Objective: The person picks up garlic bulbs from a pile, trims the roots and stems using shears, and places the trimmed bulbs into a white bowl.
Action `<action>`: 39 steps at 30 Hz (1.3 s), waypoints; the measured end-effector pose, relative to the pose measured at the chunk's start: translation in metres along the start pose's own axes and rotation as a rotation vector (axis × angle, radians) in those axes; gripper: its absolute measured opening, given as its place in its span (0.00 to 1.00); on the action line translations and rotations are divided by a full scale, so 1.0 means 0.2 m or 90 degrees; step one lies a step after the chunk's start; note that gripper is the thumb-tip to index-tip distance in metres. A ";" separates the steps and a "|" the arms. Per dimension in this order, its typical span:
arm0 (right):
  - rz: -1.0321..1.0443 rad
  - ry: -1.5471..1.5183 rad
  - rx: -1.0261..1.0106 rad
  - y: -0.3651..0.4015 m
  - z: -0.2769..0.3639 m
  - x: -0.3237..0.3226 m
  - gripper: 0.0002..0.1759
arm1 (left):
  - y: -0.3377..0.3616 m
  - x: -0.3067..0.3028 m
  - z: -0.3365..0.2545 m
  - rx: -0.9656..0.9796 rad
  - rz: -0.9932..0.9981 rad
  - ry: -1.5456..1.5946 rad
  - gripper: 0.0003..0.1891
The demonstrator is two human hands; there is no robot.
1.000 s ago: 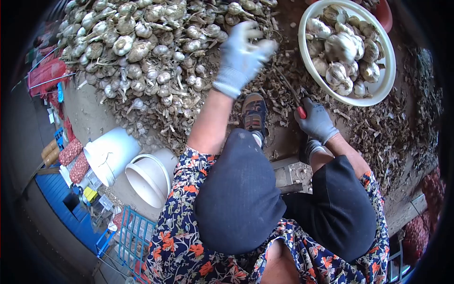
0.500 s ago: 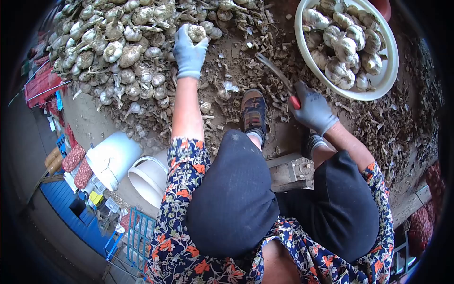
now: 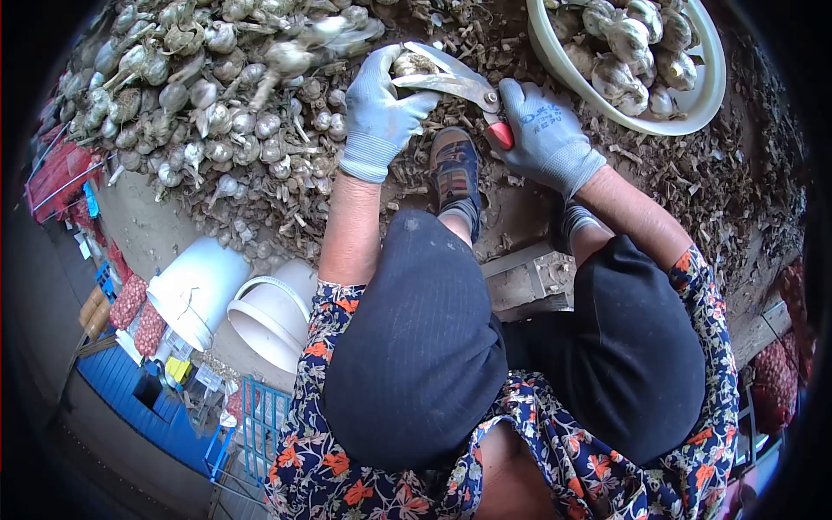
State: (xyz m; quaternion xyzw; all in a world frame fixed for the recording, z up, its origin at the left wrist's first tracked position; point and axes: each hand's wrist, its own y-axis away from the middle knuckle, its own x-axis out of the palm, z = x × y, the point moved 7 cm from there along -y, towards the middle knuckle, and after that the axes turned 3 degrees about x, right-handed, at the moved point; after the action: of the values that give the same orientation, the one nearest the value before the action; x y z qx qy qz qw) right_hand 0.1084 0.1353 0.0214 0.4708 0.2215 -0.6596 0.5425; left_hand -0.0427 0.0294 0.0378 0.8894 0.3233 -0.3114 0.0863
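Note:
My left hand (image 3: 381,113), in a grey-blue work glove, is closed around a garlic bulb (image 3: 414,65) at the edge of the garlic pile (image 3: 217,95). In my gloved right hand (image 3: 546,130) is a pair of pruning shears (image 3: 464,85) with red on the handle. Their blades are spread apart, one above and one below the bulb, and reach as far as my left hand. Most of the handles is hidden in my right palm.
At the upper right stands a pale basin (image 3: 711,95) with trimmed garlic bulbs. Dry garlic scraps (image 3: 676,191) litter the ground. White buckets (image 3: 198,290) lie at the left, near red mesh sacks (image 3: 130,301). My shoe (image 3: 455,169) is below the shears.
My right hand has brought the shears left and up to the bulb, and their blades have spread. My left hand, still holding garlic, has shifted slightly right. The whole view has shifted a little.

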 end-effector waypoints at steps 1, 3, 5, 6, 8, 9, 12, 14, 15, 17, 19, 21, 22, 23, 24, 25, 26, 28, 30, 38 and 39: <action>0.023 -0.016 0.004 0.00 0.00 0.02 0.23 | 0.01 0.00 0.03 0.003 -0.015 0.035 0.28; 0.038 -0.012 0.004 0.00 -0.01 0.05 0.23 | 0.01 0.03 0.07 -0.011 -0.002 0.057 0.28; 0.066 -0.054 0.009 -0.02 -0.06 0.10 0.21 | 0.01 0.05 0.06 -0.001 0.030 0.033 0.28; 0.070 -0.056 0.010 -0.02 -0.08 0.14 0.21 | 0.01 0.06 0.05 -0.031 0.039 0.002 0.29; 0.111 -0.117 0.093 0.00 -0.17 0.23 0.16 | 0.01 0.14 0.10 -0.030 0.015 0.109 0.29; 0.118 -0.129 0.132 0.03 -0.20 0.26 0.16 | 0.00 0.18 0.12 -0.160 0.048 0.321 0.24; 0.176 -0.224 0.168 0.13 -0.29 0.29 0.17 | 0.05 0.22 0.30 -0.263 -0.001 0.813 0.20; 0.198 -0.207 0.162 0.17 -0.28 0.26 0.18 | 0.08 0.23 0.26 -0.275 -0.028 0.966 0.18; 0.308 -0.340 0.213 0.19 -0.23 0.24 0.20 | 0.11 0.25 0.28 -0.288 -0.063 1.004 0.16; 0.386 -0.521 0.236 0.21 -0.15 0.24 0.22 | 0.12 0.28 0.24 -0.281 -0.070 1.028 0.14; 0.413 -0.583 0.227 0.19 -0.11 0.25 0.21 | 0.14 0.29 0.19 -0.286 -0.055 0.997 0.15; 0.407 -0.654 0.198 0.16 -0.07 0.25 0.20 | 0.13 0.31 0.19 -0.274 -0.017 1.006 0.17; 0.407 -0.655 0.202 0.15 -0.08 0.27 0.20 | 0.13 0.33 0.18 -0.262 0.019 1.011 0.19; 0.390 -0.668 0.221 0.14 -0.09 0.28 0.20 | 0.13 0.34 0.17 -0.265 0.016 0.973 0.19; 0.373 -0.682 0.239 0.14 -0.10 0.29 0.19 | 0.13 0.34 0.16 -0.270 0.016 0.974 0.19; 0.414 -0.698 0.283 0.16 -0.10 0.29 0.19 | 0.12 0.32 0.16 -0.282 -0.024 0.940 0.18; 0.409 -0.698 0.284 0.16 -0.11 0.27 0.19 | 0.09 0.30 0.15 -0.289 -0.061 0.908 0.17; 0.385 -0.688 0.343 0.20 -0.17 0.24 0.18 | -0.01 0.25 0.06 -0.160 -0.011 0.853 0.21; 0.347 -0.660 0.355 0.25 -0.19 0.25 0.20 | -0.16 0.19 -0.26 -0.036 0.003 0.573 0.15; 0.365 -0.642 0.385 0.31 -0.31 0.28 0.19 | -0.34 0.12 0.00 -0.330 0.152 -0.009 0.18; 0.348 -0.605 0.398 0.31 -0.34 0.28 0.19 | -0.29 0.19 0.18 -0.321 0.263 -0.229 0.22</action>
State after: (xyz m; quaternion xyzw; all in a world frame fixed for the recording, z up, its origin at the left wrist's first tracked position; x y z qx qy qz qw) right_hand 0.1933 0.1421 -0.0437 0.3021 -0.3752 -0.6680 0.5672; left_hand -0.0737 0.0809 -0.0105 0.8178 0.1830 -0.3495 0.4189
